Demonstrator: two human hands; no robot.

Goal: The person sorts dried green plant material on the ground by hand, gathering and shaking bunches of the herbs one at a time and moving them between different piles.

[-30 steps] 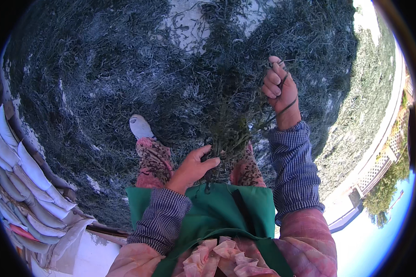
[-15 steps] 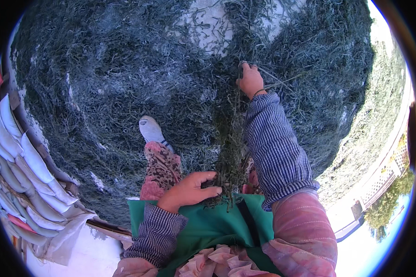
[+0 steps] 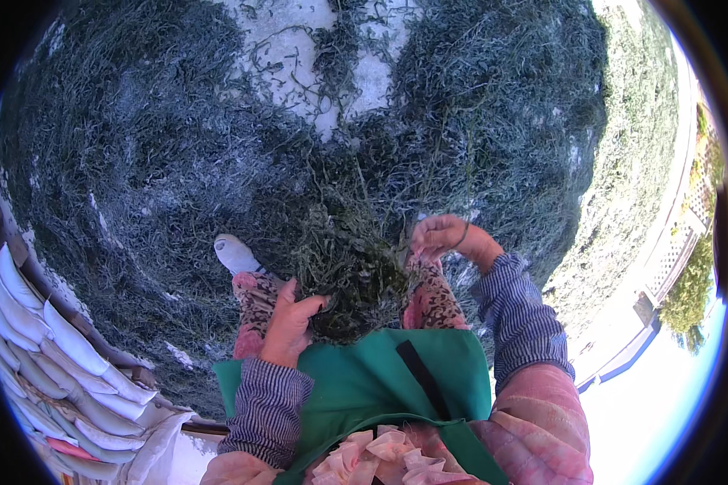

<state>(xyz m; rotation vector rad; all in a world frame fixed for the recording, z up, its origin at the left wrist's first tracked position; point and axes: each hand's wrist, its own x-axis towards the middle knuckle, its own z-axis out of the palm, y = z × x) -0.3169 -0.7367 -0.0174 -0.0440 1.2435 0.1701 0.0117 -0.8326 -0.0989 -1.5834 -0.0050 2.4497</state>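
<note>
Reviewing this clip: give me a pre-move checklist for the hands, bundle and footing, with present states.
1. Left hand at the bundle: ok, at its left edge.
2. Left hand's grip: cannot tell, most fingers hidden.
3. Right hand near the bundle: ok, at its right side.
4. Right wrist free of strands: not ok, a dark strand seems to cross it.
5. Left foot visible: ok.
6. Right foot's placing: cannot tell, hidden.

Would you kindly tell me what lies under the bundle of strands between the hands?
Loose strands and trouser legs show around the bundle; whatever lies directly under it is covered.
</note>
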